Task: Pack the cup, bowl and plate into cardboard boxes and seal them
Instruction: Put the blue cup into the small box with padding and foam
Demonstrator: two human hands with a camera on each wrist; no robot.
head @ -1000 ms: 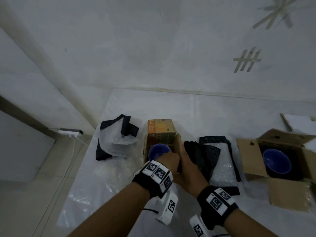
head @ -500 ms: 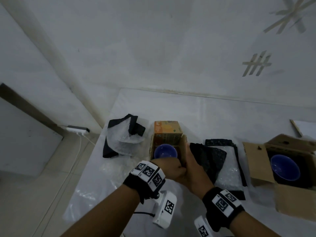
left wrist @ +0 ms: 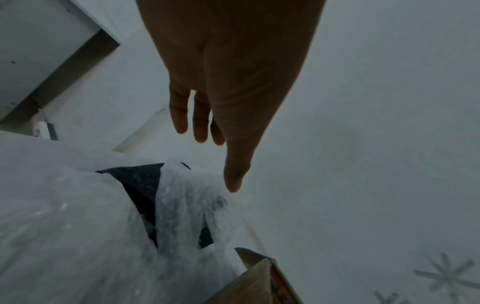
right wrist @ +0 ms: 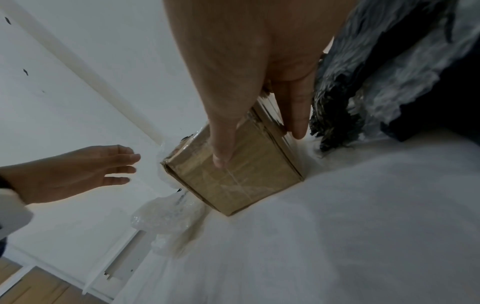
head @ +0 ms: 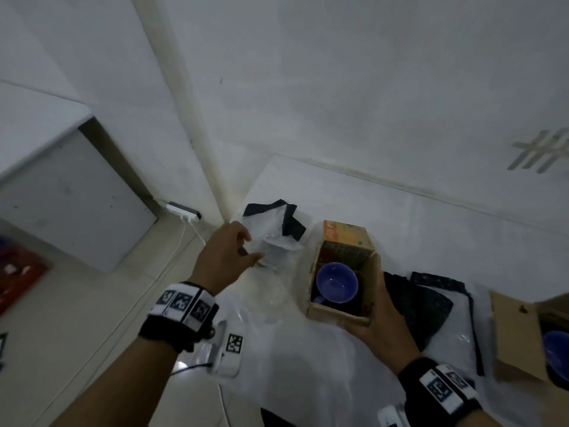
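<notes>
In the head view, the right hand holds a small cardboard box at its near right corner, the fingers wrapped on its side. The box is open on top, and a blue cup sits inside it. The left hand is in the air to the left of the box, the grip released, with fingers relaxed, just in front of a piece of bubble wrap that lies on the white bench. At the right edge a second open cardboard box contains a blue bowl.

In the left wrist view, the left hand shows straight fingers that hold nothing, above the bubble wrap.

In the right wrist view, the right hand grasps the small cardboard box from above, thumb on one face and fingers on the other. The plate is not seen in any view.
</notes>
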